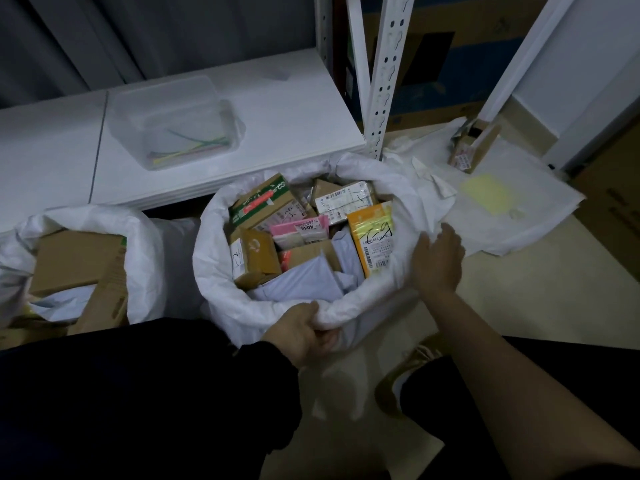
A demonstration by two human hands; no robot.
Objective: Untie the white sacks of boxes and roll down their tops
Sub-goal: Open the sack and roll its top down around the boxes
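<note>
Sack (pixel 221 271) (rim rolled) crowded by shelf (pixel 294 109); second sack (pixel 145 244) left.

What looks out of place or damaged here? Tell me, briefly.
Nothing looks spilled. The parcels sit jumbled at mixed angles inside the middle sack, whose top is already rolled down. The left hand grips its near rim; the right hand rests open on its right side.

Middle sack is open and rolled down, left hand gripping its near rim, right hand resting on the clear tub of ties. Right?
Not quite. In the head view the right hand lies on the middle sack's right rim, not the clear tub, which sits untouched on the shelf. The left hand does grip the near rim.
</note>
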